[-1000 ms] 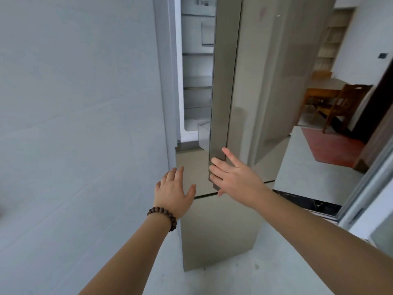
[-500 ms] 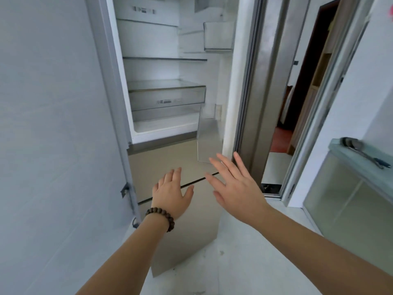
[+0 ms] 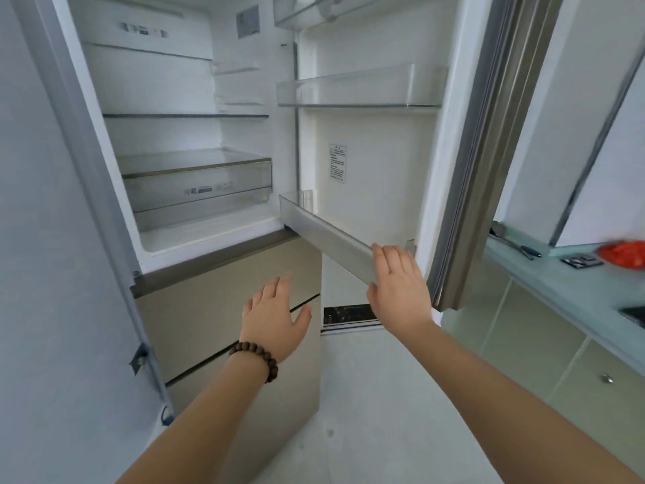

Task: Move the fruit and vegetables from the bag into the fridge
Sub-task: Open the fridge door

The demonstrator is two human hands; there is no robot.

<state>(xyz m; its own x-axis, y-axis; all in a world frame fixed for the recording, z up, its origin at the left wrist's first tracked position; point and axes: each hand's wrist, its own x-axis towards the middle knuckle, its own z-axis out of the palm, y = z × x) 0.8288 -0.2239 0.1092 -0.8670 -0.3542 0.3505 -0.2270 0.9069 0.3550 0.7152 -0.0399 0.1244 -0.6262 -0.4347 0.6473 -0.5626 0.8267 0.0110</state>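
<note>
Fridge (image 3: 167, 141): upper compartment open, white-lined, lit from within. Interior holds a glass shelf (image 3: 185, 116) and, below it, a clear drawer (image 3: 197, 185) pushed in. Two beige lower drawer fronts (image 3: 223, 291) are closed.

Fridge door (image 3: 377, 162): swung open to the right, inner side facing the camera. Carries a clear upper door bin (image 3: 359, 87), a printed label (image 3: 337, 163) on the liner, and a lower door bin (image 3: 324, 235) with a frosted front.

Bag, fruit and vegetables: a red object (image 3: 623, 253) lies on the pale countertop (image 3: 558, 284) at the far right, partly cut by the picture's edge; whether it is the bag cannot be told. No produce can be made out.

Right hand (image 3: 398, 284): fingers straight and together, holding nothing, fingertips at the near end of the lower door bin; contact cannot be confirmed.

Left hand (image 3: 272, 316): fingers extended and relaxed, holding nothing, raised in front of the lower drawer fronts. A dark beaded bracelet (image 3: 256, 356) sits on its wrist.

Surroundings: grey wall (image 3: 45, 274) at left; pale floor (image 3: 366, 396); glass-fronted cabinets (image 3: 523, 337) under the countertop, on which a small tool (image 3: 516, 242) lies.
</note>
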